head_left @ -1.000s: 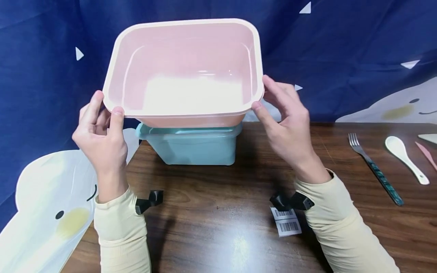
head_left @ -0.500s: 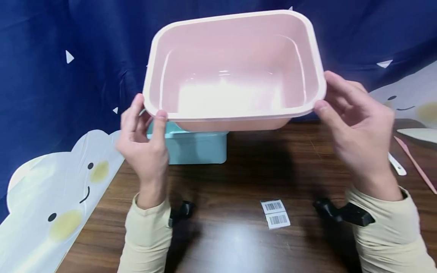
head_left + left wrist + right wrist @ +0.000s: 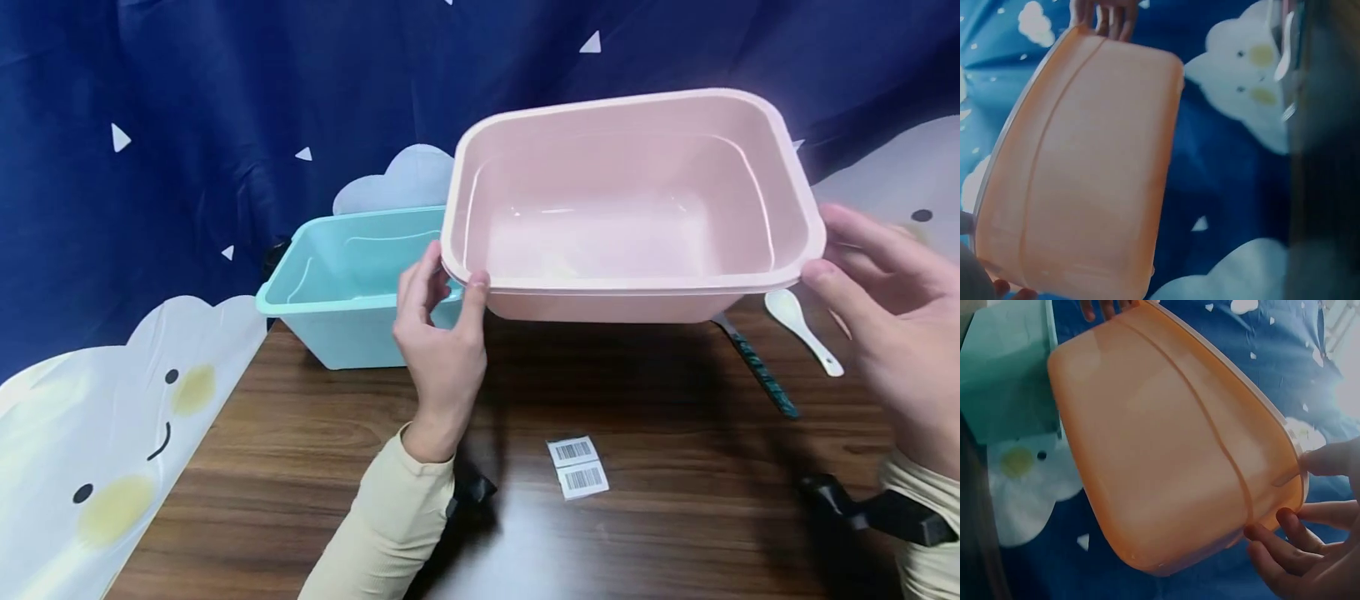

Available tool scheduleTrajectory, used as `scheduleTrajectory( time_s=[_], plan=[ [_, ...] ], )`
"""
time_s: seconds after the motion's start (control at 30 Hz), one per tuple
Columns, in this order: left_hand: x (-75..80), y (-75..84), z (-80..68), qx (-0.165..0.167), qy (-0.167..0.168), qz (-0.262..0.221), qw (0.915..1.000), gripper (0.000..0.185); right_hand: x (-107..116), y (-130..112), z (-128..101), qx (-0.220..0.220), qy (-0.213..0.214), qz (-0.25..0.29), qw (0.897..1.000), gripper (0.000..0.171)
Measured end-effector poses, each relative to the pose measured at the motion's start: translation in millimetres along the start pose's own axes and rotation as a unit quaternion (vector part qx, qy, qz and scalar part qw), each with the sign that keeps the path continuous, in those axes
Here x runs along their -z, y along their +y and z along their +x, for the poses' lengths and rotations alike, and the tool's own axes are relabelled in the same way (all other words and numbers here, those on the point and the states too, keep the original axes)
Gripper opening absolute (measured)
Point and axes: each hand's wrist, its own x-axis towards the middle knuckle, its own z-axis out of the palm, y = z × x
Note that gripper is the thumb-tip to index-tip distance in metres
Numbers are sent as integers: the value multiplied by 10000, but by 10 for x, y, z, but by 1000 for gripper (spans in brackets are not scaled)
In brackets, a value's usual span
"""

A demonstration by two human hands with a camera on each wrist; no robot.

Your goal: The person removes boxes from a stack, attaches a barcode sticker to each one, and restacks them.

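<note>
An empty pink tub [image 3: 630, 217] with a pale rim hangs in the air above the wooden table [image 3: 315, 450]. My left hand [image 3: 442, 325] pinches its left rim, thumb on top. My right hand [image 3: 885, 308] grips the right rim, thumb on the edge and fingers beneath. Both wrist views show the tub's underside [image 3: 1079, 169] [image 3: 1166, 437]; in the right wrist view my right hand's fingers [image 3: 1285, 544] curl under its edge. A teal tub [image 3: 345, 283] stands open on the table, behind and to the left of the pink one.
Under the pink tub's right side lie a dark-handled fork [image 3: 757, 367] and a white spoon [image 3: 802, 325]. Two barcode stickers [image 3: 577, 467] lie near the table's front. A blue cloth with white clouds [image 3: 97, 433] hangs behind and over the left edge.
Both hands have carried the pink tub to the right, off the teal tub and lower toward the table. The teal tub now stands uncovered.
</note>
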Motion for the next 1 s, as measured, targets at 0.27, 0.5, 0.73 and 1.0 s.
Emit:
scheduleTrajectory(
  time_s=[0.27, 0.5, 0.73, 1.0],
  plan=[
    [-101, -146, -145, 310, -98, 118, 9994, 50, 158, 30, 56, -502, -104, -1273, 9905, 48],
    [-165, -283, -244, 628, -106, 204, 9978, 49, 290, 48, 102, -1039, -328, -3557, 9282, 49],
    [-194, -421, -361, 853, -224, 472, 9950, 50, 454, 233, 186, -1377, -853, -4098, 8977, 42],
    [-203, -514, -427, 949, -348, 499, 9936, 51, 571, 394, 203, -1502, -1249, -4368, 8781, 39]
  ],
)
